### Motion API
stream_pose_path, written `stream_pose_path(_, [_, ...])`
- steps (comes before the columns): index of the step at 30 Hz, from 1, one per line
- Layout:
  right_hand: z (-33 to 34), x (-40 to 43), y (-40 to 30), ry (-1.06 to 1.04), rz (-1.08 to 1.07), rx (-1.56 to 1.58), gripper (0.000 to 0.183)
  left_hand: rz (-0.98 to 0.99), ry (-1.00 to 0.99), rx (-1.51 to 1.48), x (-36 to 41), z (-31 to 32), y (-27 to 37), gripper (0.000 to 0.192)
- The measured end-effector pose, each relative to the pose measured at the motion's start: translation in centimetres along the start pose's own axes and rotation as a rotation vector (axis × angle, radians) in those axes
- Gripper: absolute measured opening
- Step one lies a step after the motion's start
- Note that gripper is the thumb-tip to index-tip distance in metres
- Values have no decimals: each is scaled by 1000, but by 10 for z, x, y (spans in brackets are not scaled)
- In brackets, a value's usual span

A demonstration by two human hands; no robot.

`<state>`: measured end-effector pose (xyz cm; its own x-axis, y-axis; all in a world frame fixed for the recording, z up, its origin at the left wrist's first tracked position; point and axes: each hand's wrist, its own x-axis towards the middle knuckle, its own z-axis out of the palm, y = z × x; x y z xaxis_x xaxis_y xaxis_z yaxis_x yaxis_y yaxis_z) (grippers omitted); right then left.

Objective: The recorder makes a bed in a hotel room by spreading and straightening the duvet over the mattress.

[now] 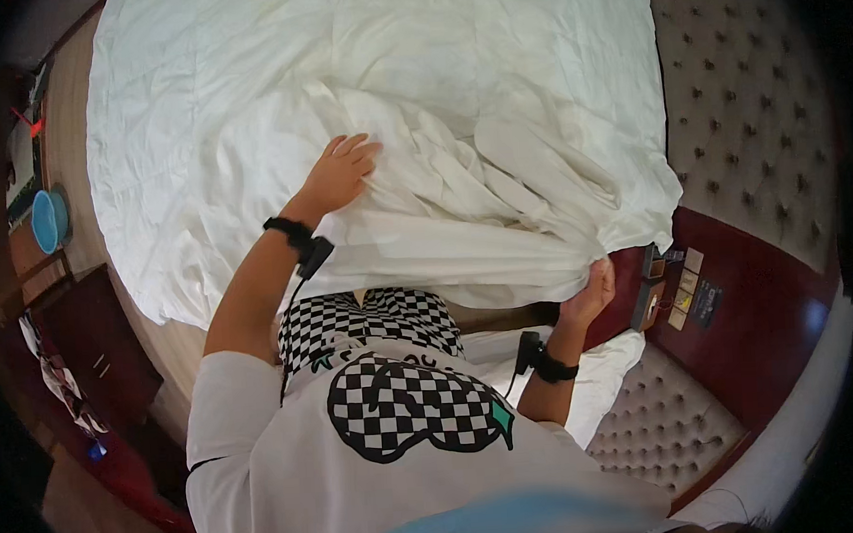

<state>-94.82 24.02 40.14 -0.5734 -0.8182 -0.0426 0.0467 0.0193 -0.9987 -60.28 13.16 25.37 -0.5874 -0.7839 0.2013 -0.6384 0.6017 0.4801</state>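
Observation:
A rumpled white duvet spreads over the bed before me, its near part heaped into loose folds. My left hand rests palm down on these folds with its fingers somewhat apart; its thumb is hard to make out. At the near right corner my right hand grips a gathered bunch of white fabric. From there a stretched band of cloth runs left, along the front of my body. Both wrists wear black straps with small cabled devices.
Tufted grey headboards line the right side, with a dark red panel and a bedside unit between them. White bedding lies behind my right arm. To the left are a blue basin and a dark red cabinet.

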Motion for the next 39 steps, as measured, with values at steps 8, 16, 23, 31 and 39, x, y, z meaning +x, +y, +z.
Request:
stream_pose_path(8, [-96, 37, 116, 207, 362, -514, 23, -202, 10, -276, -85, -107, 45, 15])
stream_pose_path(16, [18, 47, 124, -209, -472, -1072, 34, -603, 136, 23, -120, -210, 105, 20])
stream_pose_path(23, [80, 67, 154, -639, 92, -1429, 32, -590, 1398, 228, -191, -315, 117, 17])
stream_pose_path(31, [61, 67, 158, -384, -334, -1156, 28, -1036, 1305, 102, -324, -326, -11, 26])
stream_pose_path(39, [56, 101, 156, -156, 56, -1520, 35, -1143, 64, 453, -326, -144, -81, 26])
